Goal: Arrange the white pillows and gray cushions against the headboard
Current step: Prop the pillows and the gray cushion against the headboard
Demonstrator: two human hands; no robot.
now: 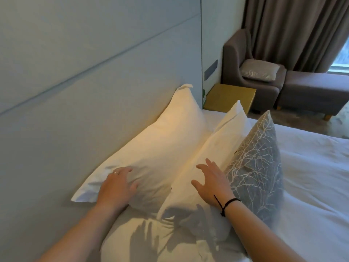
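A: Head view: left hand (118,183) fingers spread, pressing rear plump white pillow (151,154) leaning on pale padded headboard (94,63). Right hand (212,181) fingers spread over front white pillow (211,148).

B: Gray branch-patterned cushion (256,167) leans in front. Judgement: press flat, square the corners.

A pillow (160,148) is being leaned against the headboard (75,91), and a second pillow (213,157) is being propped just in front of it, on the bed (311,176). A cushion (258,167) is being stood upright against the second pillow, on the side away from the headboard. Another pillow (160,241) is being left lying nearest the camera. Beyond the bed, a bedside cabinet (229,97) is being flanked by an armchair (251,72) carrying a further cushion (259,69), with a footstool (313,91) to its right.
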